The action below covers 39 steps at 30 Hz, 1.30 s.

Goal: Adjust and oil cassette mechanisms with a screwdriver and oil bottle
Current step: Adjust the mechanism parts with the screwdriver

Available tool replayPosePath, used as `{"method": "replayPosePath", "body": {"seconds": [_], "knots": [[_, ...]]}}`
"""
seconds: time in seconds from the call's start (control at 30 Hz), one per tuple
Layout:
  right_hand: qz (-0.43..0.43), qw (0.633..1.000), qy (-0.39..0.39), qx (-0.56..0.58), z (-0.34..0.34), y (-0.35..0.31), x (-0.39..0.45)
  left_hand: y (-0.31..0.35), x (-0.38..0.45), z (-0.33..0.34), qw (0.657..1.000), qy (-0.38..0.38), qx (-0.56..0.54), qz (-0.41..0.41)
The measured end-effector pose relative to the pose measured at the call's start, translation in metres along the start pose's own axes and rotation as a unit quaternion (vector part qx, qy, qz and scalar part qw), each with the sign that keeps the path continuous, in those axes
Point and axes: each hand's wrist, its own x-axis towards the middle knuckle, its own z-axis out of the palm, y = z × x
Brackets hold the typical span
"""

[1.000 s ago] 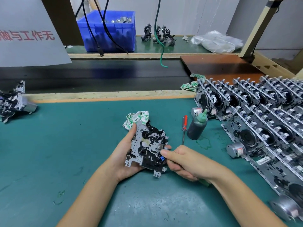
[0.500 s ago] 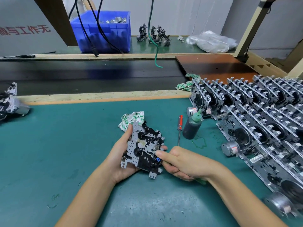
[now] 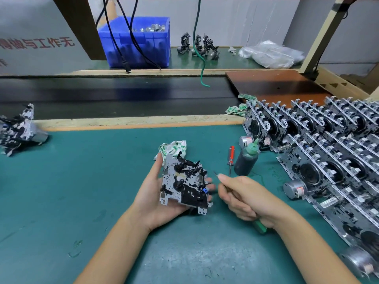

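While the left hand [image 3: 158,193] cradles a cassette mechanism [image 3: 184,184] above the green tabletop [image 3: 82,191], thumb on its left edge and fingers curled under its right side, the right hand [image 3: 246,198] grips a green-handled screwdriver [image 3: 260,226], its thin tip just right of the mechanism and apart from it. Just beyond, a red-handled screwdriver [image 3: 231,155] lies beside a dark oil bottle [image 3: 247,160] standing upright. A crumpled rag [image 3: 174,148] sits behind the mechanism. Rows of mechanisms [image 3: 328,144] fill the right side, and a blue bin [image 3: 139,44] stands far left.
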Motion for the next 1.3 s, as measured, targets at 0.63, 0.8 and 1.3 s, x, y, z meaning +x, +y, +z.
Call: {"method": "replayPosePath", "body": {"seconds": [0.63, 0.8, 1.3], "knots": [[-0.241, 0.837, 0.335, -0.36, 0.016, 0.016, 0.011, -0.002, 0.002, -0.004, 0.995, -0.059, -0.036, 0.068], [-0.374, 0.717, 0.515, -0.284, 0.011, 0.011, 0.008, -0.004, 0.003, -0.005, 0.996, -0.046, -0.035, 0.072], [-0.251, 0.908, 0.332, 0.043, -0.007, 0.004, 0.008, -0.006, 0.003, -0.004, 0.995, -0.09, -0.046, 0.001]]}}
